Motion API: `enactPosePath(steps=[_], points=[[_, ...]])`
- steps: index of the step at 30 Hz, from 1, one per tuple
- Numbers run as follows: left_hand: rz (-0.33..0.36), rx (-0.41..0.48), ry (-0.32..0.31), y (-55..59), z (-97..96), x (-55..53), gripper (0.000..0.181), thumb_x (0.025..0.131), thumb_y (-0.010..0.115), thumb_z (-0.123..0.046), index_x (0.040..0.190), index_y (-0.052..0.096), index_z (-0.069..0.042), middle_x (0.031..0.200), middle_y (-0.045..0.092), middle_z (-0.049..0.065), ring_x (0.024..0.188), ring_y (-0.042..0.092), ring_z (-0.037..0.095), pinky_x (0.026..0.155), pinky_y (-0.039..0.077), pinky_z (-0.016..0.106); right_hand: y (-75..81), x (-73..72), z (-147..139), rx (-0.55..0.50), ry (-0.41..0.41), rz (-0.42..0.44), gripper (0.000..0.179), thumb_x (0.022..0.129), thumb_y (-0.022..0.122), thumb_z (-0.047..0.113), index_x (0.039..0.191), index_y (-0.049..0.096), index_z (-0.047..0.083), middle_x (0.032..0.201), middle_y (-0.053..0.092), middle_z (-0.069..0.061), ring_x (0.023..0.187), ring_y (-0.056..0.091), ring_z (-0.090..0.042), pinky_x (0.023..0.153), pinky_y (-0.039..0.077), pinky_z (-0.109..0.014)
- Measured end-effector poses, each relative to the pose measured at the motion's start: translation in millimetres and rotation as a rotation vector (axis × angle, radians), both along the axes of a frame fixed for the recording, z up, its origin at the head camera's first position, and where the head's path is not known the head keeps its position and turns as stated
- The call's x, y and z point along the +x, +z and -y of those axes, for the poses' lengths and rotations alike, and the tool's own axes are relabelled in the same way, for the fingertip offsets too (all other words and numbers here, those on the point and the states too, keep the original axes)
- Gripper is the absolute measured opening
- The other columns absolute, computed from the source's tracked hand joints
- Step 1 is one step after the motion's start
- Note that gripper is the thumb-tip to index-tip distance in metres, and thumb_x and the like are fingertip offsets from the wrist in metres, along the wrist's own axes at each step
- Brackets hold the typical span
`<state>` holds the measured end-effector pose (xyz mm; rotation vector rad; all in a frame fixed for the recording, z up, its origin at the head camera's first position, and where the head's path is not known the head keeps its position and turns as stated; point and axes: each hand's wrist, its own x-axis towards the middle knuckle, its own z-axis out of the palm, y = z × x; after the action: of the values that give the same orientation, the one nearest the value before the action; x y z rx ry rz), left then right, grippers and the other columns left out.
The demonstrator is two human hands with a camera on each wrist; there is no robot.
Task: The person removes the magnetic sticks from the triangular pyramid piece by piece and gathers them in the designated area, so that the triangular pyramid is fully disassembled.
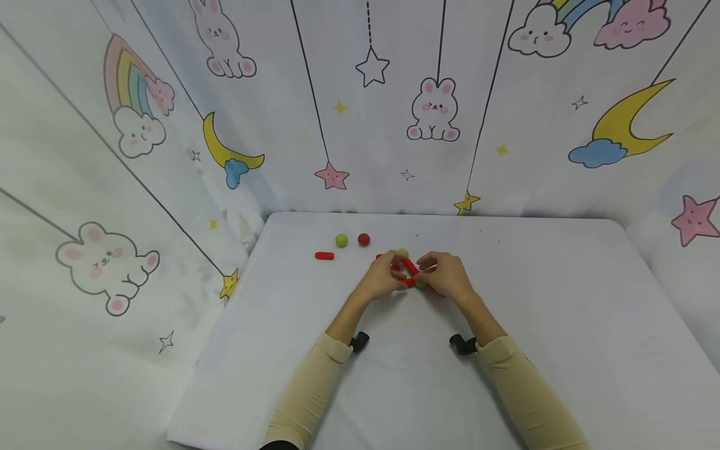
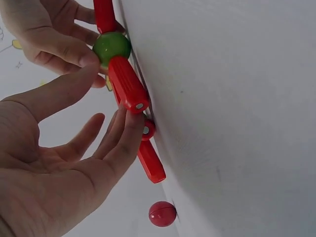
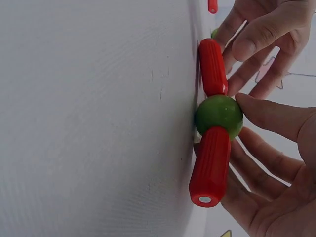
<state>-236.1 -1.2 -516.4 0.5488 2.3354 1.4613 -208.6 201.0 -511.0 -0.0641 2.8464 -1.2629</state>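
Observation:
A figure of ribbed red rods and green balls lies on the white table. Near its front corner, my right hand [image 1: 447, 275] holds a green ball [image 3: 218, 116], thumb against it and fingers reaching behind. Two red rods, a nearer rod [image 3: 211, 168] and a farther rod [image 3: 213, 66], join this ball end to end in the right wrist view. At the figure's left side, my left hand [image 1: 382, 279] has its fingers touching a red rod [image 2: 127, 85], its thumb apart from that rod. Another green ball [image 1: 402, 252] shows behind the hands, which partly hide the figure.
Left of the hands, a loose red rod [image 1: 324, 255] lies on the table [image 1: 405, 387]. A green ball [image 1: 341, 240] and a red ball [image 1: 364, 239] sit behind it. A patterned white cloth [image 1: 382, 144] hangs along the table's back edge.

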Motion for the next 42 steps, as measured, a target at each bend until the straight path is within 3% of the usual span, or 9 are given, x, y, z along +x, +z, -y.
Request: enactPosePath(steps=[8,14,21,25,33,42], points=[[0.001,-0.063,-0.022,2.0,2.3,1.3,0.066,0.084,0.081,0.008,0.143,0.052,0.0,0.126,0.064,0.018,0.101,0.072,0.021,0.084,0.06,0.032,-1.5,0.2,1.8,0.028,-0.007,-0.005,0.034,0.089,0.084,0.019,0.119,0.074,0.005,0.11,0.077,-0.012,0.102,0.074,-0.031,0.085,0.06,-0.049],[-0.027,-0.106,-0.02,1.3,1.0,0.6,0.062,0.084,0.08,0.009,0.14,0.055,-0.001,0.12,0.066,0.016,0.089,0.069,0.018,0.073,0.059,0.028,-0.8,0.3,2.4,0.041,-0.016,-0.016,0.034,0.089,0.085,0.02,0.118,0.075,0.007,0.108,0.078,-0.01,0.103,0.073,-0.031,0.091,0.056,-0.052],[-0.031,-0.095,-0.012,0.4,2.0,-0.4,0.061,0.08,0.084,0.008,0.134,0.059,-0.002,0.115,0.066,0.016,0.083,0.068,0.016,0.068,0.057,0.027,-0.3,0.4,5.0,0.023,-0.015,-0.038,0.033,0.088,0.084,0.018,0.118,0.075,0.007,0.104,0.079,-0.009,0.098,0.074,-0.03,0.091,0.055,-0.052],[-0.04,-0.077,0.027,0.6,3.8,-1.5,0.06,0.079,0.085,0.005,0.133,0.062,-0.003,0.116,0.068,0.015,0.085,0.068,0.017,0.071,0.056,0.029,-0.5,0.5,5.3,0.016,-0.008,-0.038,0.035,0.089,0.084,0.019,0.12,0.074,0.007,0.105,0.078,-0.009,0.098,0.075,-0.028,0.087,0.057,-0.049],[-0.069,-0.033,0.125,5.1,7.4,-2.2,0.059,0.083,0.084,-0.004,0.137,0.061,-0.003,0.118,0.071,0.017,0.105,0.065,0.028,0.085,0.054,0.037,-0.7,0.7,3.1,-0.031,-0.012,-0.05,0.04,0.089,0.084,0.016,0.125,0.071,0.006,0.107,0.078,-0.011,0.093,0.077,-0.028,0.078,0.061,-0.044],[-0.069,-0.056,0.164,6.2,15.8,-5.8,0.054,0.085,0.083,-0.005,0.135,0.062,-0.007,0.112,0.07,0.015,0.095,0.063,0.022,0.077,0.055,0.034,0.4,1.9,4.1,-0.051,-0.024,-0.015,0.045,0.09,0.082,0.015,0.132,0.068,0.006,0.111,0.077,-0.011,0.094,0.076,-0.028,0.083,0.06,-0.046]])
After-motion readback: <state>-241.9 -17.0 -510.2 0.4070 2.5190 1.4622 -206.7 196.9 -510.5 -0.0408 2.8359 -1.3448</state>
